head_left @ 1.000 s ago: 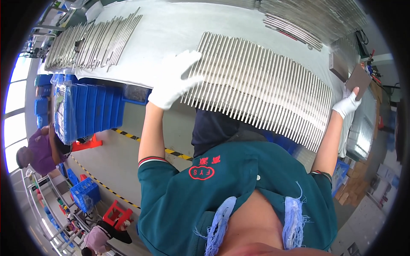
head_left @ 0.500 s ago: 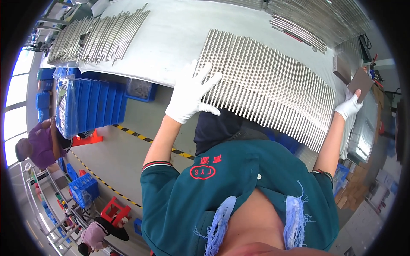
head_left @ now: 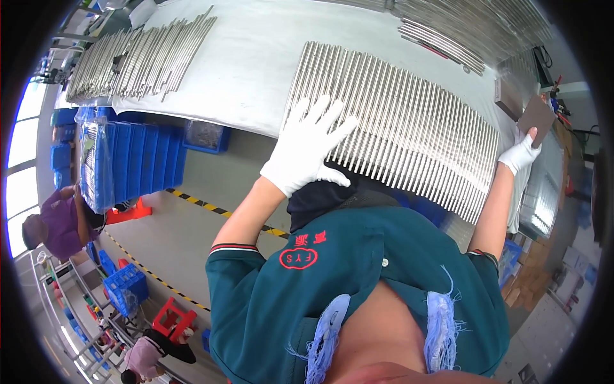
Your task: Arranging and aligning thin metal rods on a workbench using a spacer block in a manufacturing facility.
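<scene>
A broad row of shiny metal rods [head_left: 409, 118] lies side by side along the table's near edge, their ends jutting over it. My left hand [head_left: 306, 146], in a white glove, is over the row's left part with its fingers spread. It looks flat on the rods and grips nothing. Beyond the row's right end, my gloved right hand [head_left: 519, 155] holds a flat brown rectangular block [head_left: 536, 120], the thumb across its face. A similar grey-brown block [head_left: 508, 99] stands on the table just behind it.
More rods [head_left: 141, 57] are piled at the far left of the white-covered table [head_left: 249, 64], and a few rods [head_left: 441, 45] lie at the back right. Blue crates [head_left: 144, 157] stand left of the table. Two other people [head_left: 61, 221] are farther left.
My left hand has slid to the right over the rods, fingers still spread. The right hand keeps its hold on the brown block, almost in the same place.
</scene>
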`<state>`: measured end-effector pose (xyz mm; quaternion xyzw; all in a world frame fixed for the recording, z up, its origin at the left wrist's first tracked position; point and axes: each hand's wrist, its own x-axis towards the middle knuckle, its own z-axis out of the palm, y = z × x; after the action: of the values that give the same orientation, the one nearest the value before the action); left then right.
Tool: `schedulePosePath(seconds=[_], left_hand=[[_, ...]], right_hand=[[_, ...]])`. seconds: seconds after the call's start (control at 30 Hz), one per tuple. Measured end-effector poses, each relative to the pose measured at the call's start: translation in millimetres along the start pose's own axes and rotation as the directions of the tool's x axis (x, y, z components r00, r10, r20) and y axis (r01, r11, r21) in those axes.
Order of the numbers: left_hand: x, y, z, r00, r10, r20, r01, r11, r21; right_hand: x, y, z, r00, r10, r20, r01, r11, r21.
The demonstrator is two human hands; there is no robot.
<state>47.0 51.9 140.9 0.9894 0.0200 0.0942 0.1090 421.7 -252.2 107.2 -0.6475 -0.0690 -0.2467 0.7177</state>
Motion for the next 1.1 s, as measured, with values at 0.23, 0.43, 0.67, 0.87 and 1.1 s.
schedulePosePath(seconds=[0.23, 0.43, 0.67, 0.87, 1.1], left_hand=[[10, 3, 10, 0.996, 0.059, 0.067, -0.061, 0.998, 0.024], [18, 18, 10, 0.994, 0.082, 0.075, -0.081, 0.997, -0.019], [27, 36, 17, 0.992, 0.112, 0.058, -0.108, 0.992, -0.064], [26, 40, 14, 0.988, 0.134, 0.08, -0.119, 0.978, -0.17], [21, -38, 5, 0.897, -0.374, -0.237, 0.186, 0.803, -0.567]], right_hand=[[-1, 1, 1, 1.0, 0.008, -0.027, -0.009, 0.999, -0.031], [-5, -2, 4, 0.998, -0.035, -0.052, 0.031, 0.996, -0.09], [3, 8, -3, 0.997, -0.067, -0.031, 0.063, 0.991, -0.119], [-2, 1, 4, 0.994, -0.1, -0.041, 0.093, 0.985, -0.147], [1, 5, 0, 0.996, -0.073, -0.053, 0.067, 0.992, -0.104]])
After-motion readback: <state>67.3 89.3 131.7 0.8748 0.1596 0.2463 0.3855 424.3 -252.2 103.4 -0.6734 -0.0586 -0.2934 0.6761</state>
